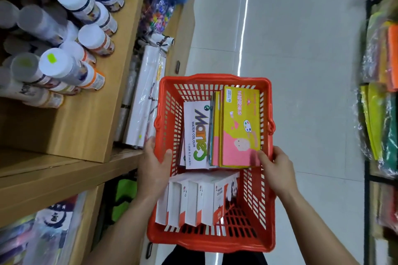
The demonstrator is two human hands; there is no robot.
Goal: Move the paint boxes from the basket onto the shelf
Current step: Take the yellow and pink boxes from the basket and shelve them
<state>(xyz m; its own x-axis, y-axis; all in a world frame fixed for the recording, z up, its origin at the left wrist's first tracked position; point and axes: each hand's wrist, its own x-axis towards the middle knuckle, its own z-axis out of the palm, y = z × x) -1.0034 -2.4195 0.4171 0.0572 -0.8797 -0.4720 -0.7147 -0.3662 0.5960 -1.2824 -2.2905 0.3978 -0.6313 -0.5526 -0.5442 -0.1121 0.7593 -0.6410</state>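
1. While both hands are gripping the red basket (212, 241), I am judging the paint boxes inside as light, stiff card: easy to pinch, with corners that could dent if squeezed hard.
2. My left hand (154, 165) is clamping the basket's left rim, thumb hooked inside, fingers (148, 146) wrapped outside. My right hand (277, 170) is closing on the right rim, its thumb lying against the pink and yellow box (241, 127).
3. That box and the white water colour box (197, 133) are lying flat at the far end; the panda boxes (199, 200) are standing on edge in a row at the near end.
4. I am guessing the upright ones are best taken by their top edges, several together; the flat ones by a long side.
5. To my left, the wooden shelf (90, 127) is offering bare board beside the white-capped bottles (71, 28).
6. I am standing in a narrow aisle, its glossy tiled floor (301, 49) running between two stocked racks.
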